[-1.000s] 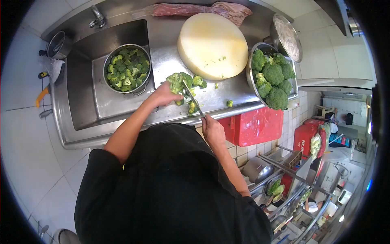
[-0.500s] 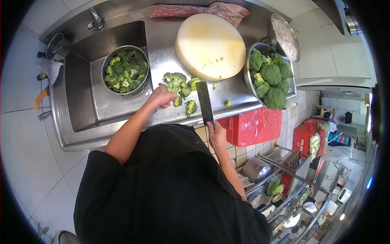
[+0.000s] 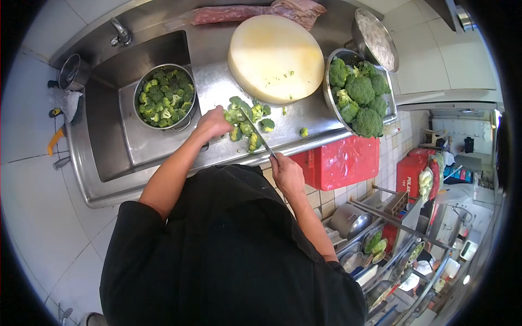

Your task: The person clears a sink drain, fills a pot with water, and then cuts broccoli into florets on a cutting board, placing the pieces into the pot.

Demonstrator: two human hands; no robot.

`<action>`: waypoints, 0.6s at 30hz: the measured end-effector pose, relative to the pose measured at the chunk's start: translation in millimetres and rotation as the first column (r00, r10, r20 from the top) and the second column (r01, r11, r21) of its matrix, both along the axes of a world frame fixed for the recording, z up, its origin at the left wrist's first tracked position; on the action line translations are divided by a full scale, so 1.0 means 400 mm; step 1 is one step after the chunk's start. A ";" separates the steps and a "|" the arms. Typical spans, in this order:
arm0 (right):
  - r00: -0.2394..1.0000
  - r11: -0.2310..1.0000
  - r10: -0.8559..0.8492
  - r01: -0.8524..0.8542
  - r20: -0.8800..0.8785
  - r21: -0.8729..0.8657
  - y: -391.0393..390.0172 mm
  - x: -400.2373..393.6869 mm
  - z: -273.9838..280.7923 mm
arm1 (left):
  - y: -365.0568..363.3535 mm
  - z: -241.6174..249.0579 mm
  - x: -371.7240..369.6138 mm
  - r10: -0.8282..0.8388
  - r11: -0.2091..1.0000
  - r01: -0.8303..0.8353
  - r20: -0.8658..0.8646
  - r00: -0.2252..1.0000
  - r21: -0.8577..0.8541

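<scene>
My left hand (image 3: 214,123) is closed on the stem end of a broccoli head (image 3: 235,114) over the steel counter (image 3: 212,70). In my right hand (image 3: 286,173) is the handle of a knife (image 3: 259,135), its blade edge-on and its far end against the broccoli. Cut florets (image 3: 254,141) lie around the blade, and one small floret (image 3: 304,132) sits apart to the right. Just beyond them is a thick round cutting board (image 3: 276,57) with green crumbs on it.
A pot of cut broccoli (image 3: 166,96) stands in the sink (image 3: 114,130). At the right are a bowl of whole broccoli (image 3: 360,95) and a bowl with pale contents (image 3: 375,41). Raw meat (image 3: 234,14) lies behind the board. A red crate (image 3: 348,163) is below the counter edge.
The knife has swung left from beside the broccoli onto it, its blade turned from flat to edge-on. Another floret now lies right of the broccoli. The whole view has shifted slightly.
</scene>
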State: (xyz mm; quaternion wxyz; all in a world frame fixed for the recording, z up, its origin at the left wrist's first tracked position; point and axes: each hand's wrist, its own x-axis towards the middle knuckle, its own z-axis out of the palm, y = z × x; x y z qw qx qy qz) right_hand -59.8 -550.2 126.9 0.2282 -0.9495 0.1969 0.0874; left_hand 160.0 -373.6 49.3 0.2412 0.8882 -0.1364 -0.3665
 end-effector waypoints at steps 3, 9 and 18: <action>1.000 1.000 0.006 -0.006 -0.011 0.024 -0.001 0.004 -0.005 | -0.013 0.067 -0.031 -0.081 0.993 0.064 0.196 0.977 0.095; 0.978 0.978 -0.195 0.189 0.072 0.089 0.008 -0.019 0.008 | -0.048 0.078 -0.049 -0.179 0.976 0.144 0.225 0.958 0.161; 0.970 0.967 -0.233 0.224 0.070 0.118 -0.024 -0.060 -0.003 | -0.028 0.015 -0.033 0.006 1.000 -0.006 0.009 1.000 0.009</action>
